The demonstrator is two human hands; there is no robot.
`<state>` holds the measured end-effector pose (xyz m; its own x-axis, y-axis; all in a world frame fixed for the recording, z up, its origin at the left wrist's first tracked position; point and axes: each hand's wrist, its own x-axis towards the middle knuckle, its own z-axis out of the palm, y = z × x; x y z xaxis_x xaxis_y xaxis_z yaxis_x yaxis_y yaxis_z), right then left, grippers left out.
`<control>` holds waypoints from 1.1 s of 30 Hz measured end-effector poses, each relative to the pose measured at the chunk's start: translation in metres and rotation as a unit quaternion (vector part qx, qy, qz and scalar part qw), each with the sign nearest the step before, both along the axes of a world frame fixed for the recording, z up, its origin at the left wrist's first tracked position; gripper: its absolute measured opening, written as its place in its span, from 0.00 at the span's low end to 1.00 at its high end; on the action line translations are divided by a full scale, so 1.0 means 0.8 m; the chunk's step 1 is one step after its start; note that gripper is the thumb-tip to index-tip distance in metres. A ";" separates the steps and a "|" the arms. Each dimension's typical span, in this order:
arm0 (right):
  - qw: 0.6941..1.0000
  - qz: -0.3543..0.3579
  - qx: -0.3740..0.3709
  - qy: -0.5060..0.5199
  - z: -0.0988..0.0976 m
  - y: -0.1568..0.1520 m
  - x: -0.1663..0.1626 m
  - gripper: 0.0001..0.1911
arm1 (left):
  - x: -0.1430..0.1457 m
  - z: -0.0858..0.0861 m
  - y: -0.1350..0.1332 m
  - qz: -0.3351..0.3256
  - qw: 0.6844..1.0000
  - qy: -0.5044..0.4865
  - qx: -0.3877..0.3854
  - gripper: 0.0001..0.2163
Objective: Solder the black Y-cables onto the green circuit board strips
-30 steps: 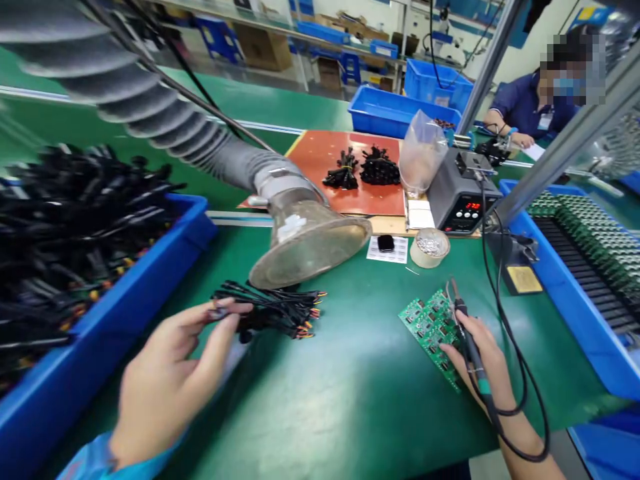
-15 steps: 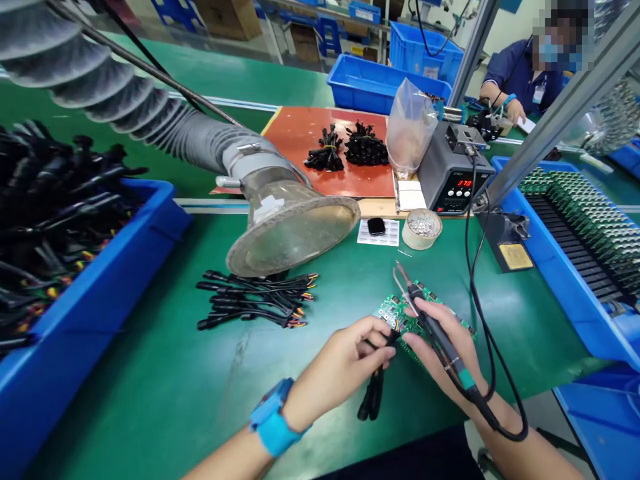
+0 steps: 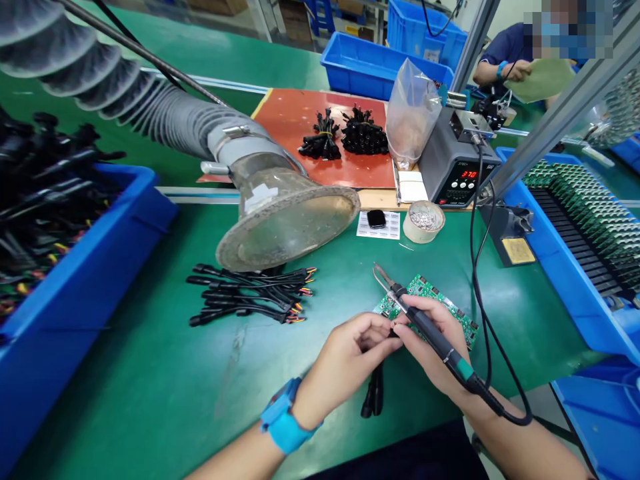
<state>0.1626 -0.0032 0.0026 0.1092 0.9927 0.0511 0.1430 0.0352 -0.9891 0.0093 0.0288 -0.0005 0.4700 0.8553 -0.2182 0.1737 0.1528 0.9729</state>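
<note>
My left hand (image 3: 353,347), wearing a blue wrist strap, pinches the end of a black cable (image 3: 373,393) whose thick connectors hang below my fingers. My right hand (image 3: 433,340) is closed round a soldering iron (image 3: 430,333), its tip pointing up and away to the left. The thumb and a finger of that hand meet the left fingertips at the cable's end; the wires there are hidden. Behind both hands a green circuit board (image 3: 440,297) lies on the green bench, partly covered by them. Several black cables (image 3: 250,293) with bared coloured ends lie to the left.
A fume extraction hood (image 3: 290,227) hangs over the bench. Blue bins stand left (image 3: 100,260) and right (image 3: 565,280), holding cables and boards. Behind are a tin of metallic bits (image 3: 424,222), the soldering station (image 3: 460,170) and iron stand (image 3: 510,233). A co-worker (image 3: 510,60) sits across.
My hands have drawn together at the cable's end, just off the board, uncovering more of it. The iron's tip has shifted left. The co-worker now holds up a pale yellowish sheet.
</note>
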 end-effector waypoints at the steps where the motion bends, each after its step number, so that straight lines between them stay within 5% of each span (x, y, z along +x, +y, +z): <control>1: 1.000 0.001 0.016 -0.027 -0.001 0.000 0.000 0.17 | 0.001 -0.001 0.000 0.013 0.999 0.017 0.027 0.06; 5: 0.992 0.013 0.078 -0.095 -0.005 0.000 -0.001 0.13 | 0.001 -0.001 -0.004 0.045 0.993 0.061 0.091 0.05; 11: 0.999 -0.039 0.006 0.014 -0.002 -0.006 0.002 0.16 | -0.004 0.006 -0.007 0.079 0.994 -0.036 -0.068 0.10; 18: 0.982 -0.063 0.123 -0.129 -0.037 -0.021 0.040 0.15 | -0.014 0.001 0.000 0.137 0.986 -0.043 -0.089 0.14; 26: 0.962 0.028 0.165 -0.216 -0.030 -0.047 0.064 0.20 | -0.027 -0.013 0.003 0.090 0.959 0.212 0.165 0.07; 33: 0.943 0.076 0.255 -0.198 -0.012 -0.041 0.056 0.20 | -0.023 -0.009 0.000 0.037 0.949 0.238 0.203 0.07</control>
<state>0.2073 -0.0362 -0.0067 -0.1597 0.8308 0.5332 0.4534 0.5415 -0.7080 -0.0087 0.0287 -0.0078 0.3368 0.9409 -0.0363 0.6116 -0.1893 0.7682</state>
